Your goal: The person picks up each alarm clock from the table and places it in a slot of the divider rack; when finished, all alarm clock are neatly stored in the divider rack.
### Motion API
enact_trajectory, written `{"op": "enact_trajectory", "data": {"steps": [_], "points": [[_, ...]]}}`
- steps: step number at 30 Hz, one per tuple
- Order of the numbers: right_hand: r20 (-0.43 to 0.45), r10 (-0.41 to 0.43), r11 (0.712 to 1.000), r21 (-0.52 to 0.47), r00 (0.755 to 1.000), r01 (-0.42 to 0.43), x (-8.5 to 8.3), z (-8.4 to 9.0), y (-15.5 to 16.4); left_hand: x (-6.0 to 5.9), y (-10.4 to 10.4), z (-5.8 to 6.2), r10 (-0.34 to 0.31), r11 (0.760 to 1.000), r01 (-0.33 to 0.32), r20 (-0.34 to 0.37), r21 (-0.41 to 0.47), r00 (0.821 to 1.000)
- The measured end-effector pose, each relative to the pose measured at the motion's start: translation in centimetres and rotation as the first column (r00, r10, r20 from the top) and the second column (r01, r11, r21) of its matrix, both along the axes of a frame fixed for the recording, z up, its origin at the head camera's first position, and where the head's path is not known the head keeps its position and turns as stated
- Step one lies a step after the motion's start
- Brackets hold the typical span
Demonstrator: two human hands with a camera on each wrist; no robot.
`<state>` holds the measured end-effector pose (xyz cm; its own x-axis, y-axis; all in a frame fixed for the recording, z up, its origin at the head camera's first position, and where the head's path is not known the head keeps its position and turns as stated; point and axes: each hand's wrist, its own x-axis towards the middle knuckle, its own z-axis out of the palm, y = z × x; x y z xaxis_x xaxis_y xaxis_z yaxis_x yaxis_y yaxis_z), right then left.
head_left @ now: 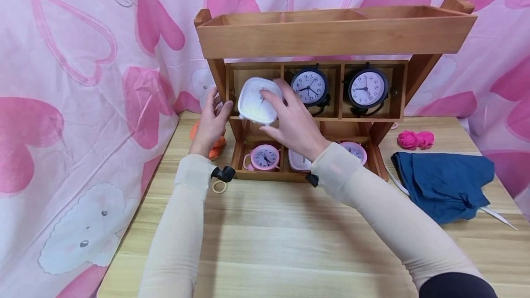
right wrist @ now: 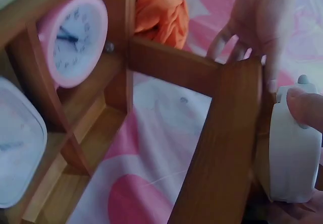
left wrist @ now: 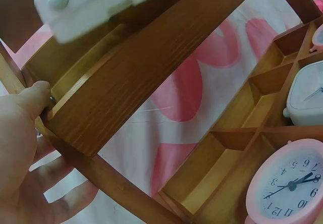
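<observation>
My right hand (head_left: 296,121) holds a white square alarm clock (head_left: 258,100) between thumb and fingers, at the front of the left compartment of the wooden rack's middle tier. The clock tilts; in the right wrist view the white clock (right wrist: 295,148) shows edge-on. My left hand (head_left: 211,125) grips the left side of the wooden rack (head_left: 335,38), its thumb on the middle tier's end and its fingers outside. Two black round clocks (head_left: 309,87) stand in the middle and right compartments. Below are a pink clock (head_left: 265,157), a white clock (head_left: 298,162) and another pink clock (head_left: 355,151).
Orange cloth (head_left: 217,144) lies behind my left wrist, with a small ring (head_left: 219,186) nearby. Right of the rack lie pink yarn (head_left: 415,140) and blue cloth (head_left: 445,183) over a white strip. A pink heart-patterned curtain (head_left: 83,105) hangs behind the wooden table (head_left: 265,243).
</observation>
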<state>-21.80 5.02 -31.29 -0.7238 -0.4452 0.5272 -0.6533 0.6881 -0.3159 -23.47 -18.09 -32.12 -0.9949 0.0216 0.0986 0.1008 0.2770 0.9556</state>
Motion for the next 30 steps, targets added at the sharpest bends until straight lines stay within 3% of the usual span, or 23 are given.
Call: {"op": "enact_trajectory", "data": {"steps": [4,7,10,14,18,21,25,30], "points": [[-0.047,-0.019,0.999,0.036,0.999,0.021,-1.2,0.1,-1.1,0.1,0.1,0.2,-0.009,1.000,0.009,-0.009,-0.001,1.000],[-0.116,-0.033,0.997,0.065,0.993,0.041,-1.9,0.1,-1.9,-0.8,-0.3,-1.0,-0.004,1.000,0.004,-0.038,0.008,0.999],[-0.154,-0.065,0.990,0.115,0.986,0.084,-2.4,0.0,-2.4,-0.8,-0.3,-1.1,-0.003,1.000,0.004,-0.044,0.014,0.999],[-0.129,-0.102,0.976,0.181,0.986,0.125,-2.5,-0.3,-2.5,0.0,0.1,-0.1,-0.005,1.000,0.005,-0.021,0.011,1.000],[-0.133,-0.113,0.962,0.232,0.985,0.142,-2.4,-0.7,-2.2,0.1,0.2,0.1,0.000,1.000,0.000,-0.007,0.006,1.000],[-0.124,-0.124,0.933,0.322,0.985,0.158,-2.0,-0.9,-2.0,0.3,0.2,0.2,0.007,1.000,-0.007,0.010,-0.005,1.000],[-0.098,-0.151,0.872,0.455,0.984,0.179,-1.6,-1.3,-1.8,0.5,0.3,0.3,0.018,1.000,-0.017,0.037,-0.020,0.999],[-0.116,-0.168,0.831,0.517,0.979,0.204,-1.5,-1.6,-2.1,0.6,0.3,0.4,0.028,0.999,-0.027,0.059,-0.018,0.998]]}}
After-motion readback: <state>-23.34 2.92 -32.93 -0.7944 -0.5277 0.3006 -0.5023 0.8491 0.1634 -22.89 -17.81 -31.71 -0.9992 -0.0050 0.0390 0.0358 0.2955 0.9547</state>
